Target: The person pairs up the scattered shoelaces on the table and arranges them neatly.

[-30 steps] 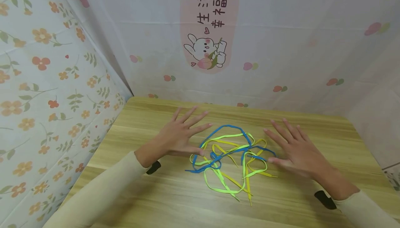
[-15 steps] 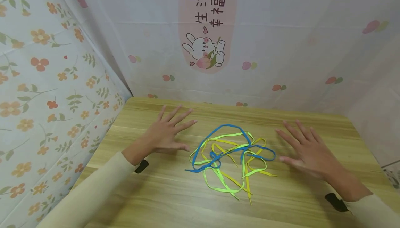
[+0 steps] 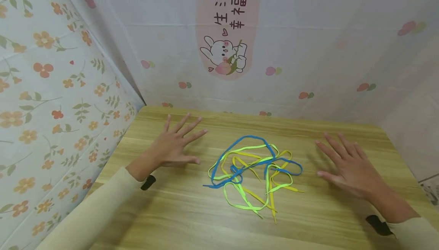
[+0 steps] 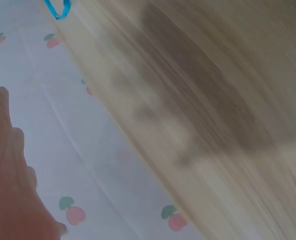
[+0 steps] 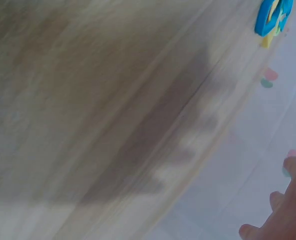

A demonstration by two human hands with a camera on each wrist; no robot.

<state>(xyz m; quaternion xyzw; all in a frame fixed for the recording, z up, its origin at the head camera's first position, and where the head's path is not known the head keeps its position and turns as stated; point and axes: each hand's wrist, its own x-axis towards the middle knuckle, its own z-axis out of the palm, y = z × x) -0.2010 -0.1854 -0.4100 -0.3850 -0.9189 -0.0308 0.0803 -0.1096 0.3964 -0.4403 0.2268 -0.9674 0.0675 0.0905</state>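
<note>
A loose tangle of flat shoelaces lies mid-table in the head view: a blue shoelace (image 3: 216, 186), a neon green shoelace (image 3: 251, 207) and a yellow shoelace (image 3: 273, 212), looping over one another. To the left of them is my left hand (image 3: 173, 145), its fingers spread and nothing held. My right hand (image 3: 353, 168) is spread likewise on the right side, apart from the laces. Each wrist view catches part of its hand at an edge, with a finger-shaped shadow on the wood. Bits of lace show at the top corners there.
The wood-grain table (image 3: 192, 219) has its back edge against a white curtain (image 3: 308, 52) printed with fruit and a rabbit. A flower-patterned cloth (image 3: 51, 109) hangs along the left side.
Both hands have drawn apart from the shoelaces, the left one moving left and the right one moving right. Fingers stay spread, and the shoelaces lie as before.
</note>
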